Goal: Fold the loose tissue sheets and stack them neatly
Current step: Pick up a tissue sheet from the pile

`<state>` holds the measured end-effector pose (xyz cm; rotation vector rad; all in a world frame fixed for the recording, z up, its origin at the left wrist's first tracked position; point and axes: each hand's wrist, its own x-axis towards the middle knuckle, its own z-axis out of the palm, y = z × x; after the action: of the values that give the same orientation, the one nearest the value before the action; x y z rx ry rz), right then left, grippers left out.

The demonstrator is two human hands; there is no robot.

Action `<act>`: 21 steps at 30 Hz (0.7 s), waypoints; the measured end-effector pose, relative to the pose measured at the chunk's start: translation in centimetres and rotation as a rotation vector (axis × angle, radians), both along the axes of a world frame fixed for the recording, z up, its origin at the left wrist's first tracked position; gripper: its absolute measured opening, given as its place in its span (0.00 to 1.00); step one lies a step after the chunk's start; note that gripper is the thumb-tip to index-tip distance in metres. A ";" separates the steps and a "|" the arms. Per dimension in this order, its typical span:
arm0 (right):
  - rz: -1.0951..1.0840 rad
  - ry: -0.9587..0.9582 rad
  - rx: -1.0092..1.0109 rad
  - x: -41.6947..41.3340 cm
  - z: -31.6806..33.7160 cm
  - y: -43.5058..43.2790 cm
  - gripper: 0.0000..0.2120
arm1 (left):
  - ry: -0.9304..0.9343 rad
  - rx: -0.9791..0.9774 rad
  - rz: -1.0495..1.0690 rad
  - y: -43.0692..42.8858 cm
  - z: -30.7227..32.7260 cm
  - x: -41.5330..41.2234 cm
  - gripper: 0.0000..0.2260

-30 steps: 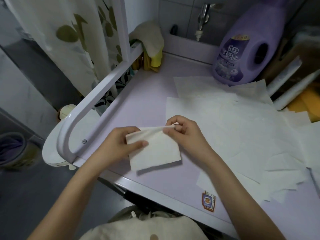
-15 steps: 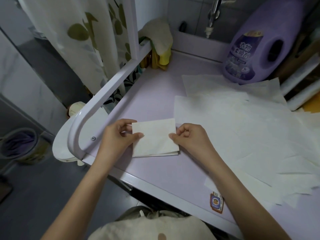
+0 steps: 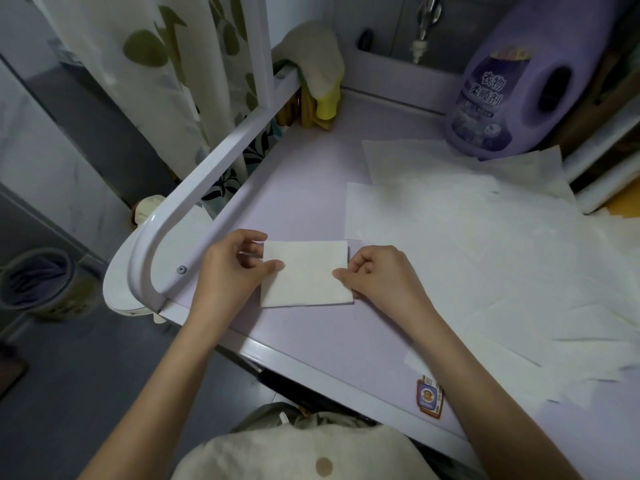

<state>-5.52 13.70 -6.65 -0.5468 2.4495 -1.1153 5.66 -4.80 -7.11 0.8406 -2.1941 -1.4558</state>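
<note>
I am pinching the small folded white tissue square [image 3: 306,273] by its side edges, left hand [image 3: 232,268] and right hand [image 3: 381,275], curled fingers [image 3: 251,236] gripping, thumbs on top. It is lying on the lilac bench [image 3: 298,188], just left of the spread loose white tissue sheets [image 3: 485,254].

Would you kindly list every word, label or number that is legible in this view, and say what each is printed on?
"衣物" above "柔顺剂": large white characters on the label of the purple bottle.
Smaller print lower on that label: too blurred to read.
Sticker at the front edge of the table: its print is too small to read.
</note>
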 end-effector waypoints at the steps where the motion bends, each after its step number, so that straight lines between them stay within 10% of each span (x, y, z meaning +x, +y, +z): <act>1: 0.001 0.004 0.005 0.0 0.0 0.0 0.10 | -0.001 -0.006 -0.001 0.0 0.0 0.0 0.17; 12: 0.002 0.042 0.049 0.2 0.1 -0.1 0.10 | -0.001 -0.059 -0.015 0.1 0.0 0.2 0.18; 21: -0.020 0.074 0.075 0.2 0.2 -0.2 0.13 | -0.145 -0.625 -0.443 0.9 1.1 -0.2 0.42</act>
<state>-5.30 13.48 -6.43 -0.5508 2.5541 -1.0227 5.46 -3.89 -6.04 0.2588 -2.8315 -0.7706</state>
